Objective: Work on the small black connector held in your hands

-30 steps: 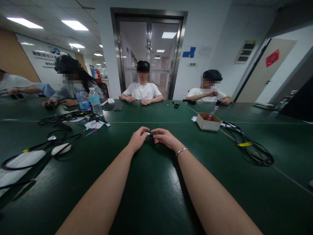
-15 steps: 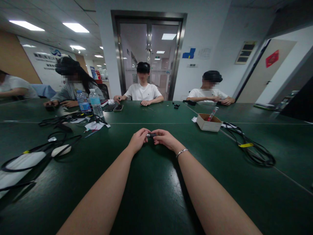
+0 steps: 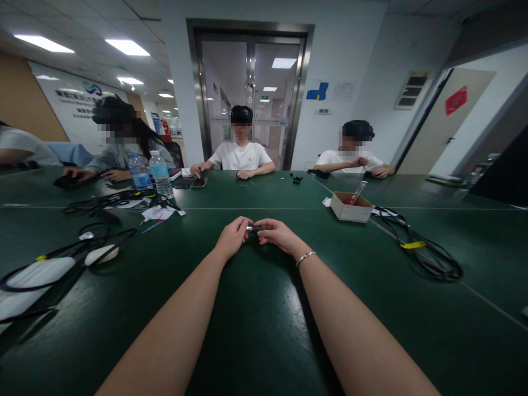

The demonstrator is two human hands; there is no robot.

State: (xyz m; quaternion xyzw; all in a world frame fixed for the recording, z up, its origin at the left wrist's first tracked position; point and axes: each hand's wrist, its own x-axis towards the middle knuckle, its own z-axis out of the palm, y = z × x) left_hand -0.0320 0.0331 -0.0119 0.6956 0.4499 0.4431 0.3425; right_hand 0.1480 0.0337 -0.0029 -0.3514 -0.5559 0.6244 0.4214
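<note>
Both of my hands meet over the middle of the dark green table point(image 3: 256, 308). My left hand point(image 3: 231, 237) and my right hand point(image 3: 279, 234) are closed in a pinch on one small dark part with a silvery end point(image 3: 253, 228), held between the fingertips just above the tabletop. What the part is I cannot make out at this size. A thin silver bracelet point(image 3: 306, 257) sits on my right wrist.
A small open cardboard box point(image 3: 350, 207) with a red-tipped tool stands to the right, beside a coil of black cable point(image 3: 429, 254). On the left lie more black cables point(image 3: 88, 236), a white mouse point(image 3: 101, 254), papers and two water bottles point(image 3: 160, 174). Several people sit along the far edge.
My hands stay together on the small part with almost no movement. The person opposite has reached one hand out toward a phone on the table.
</note>
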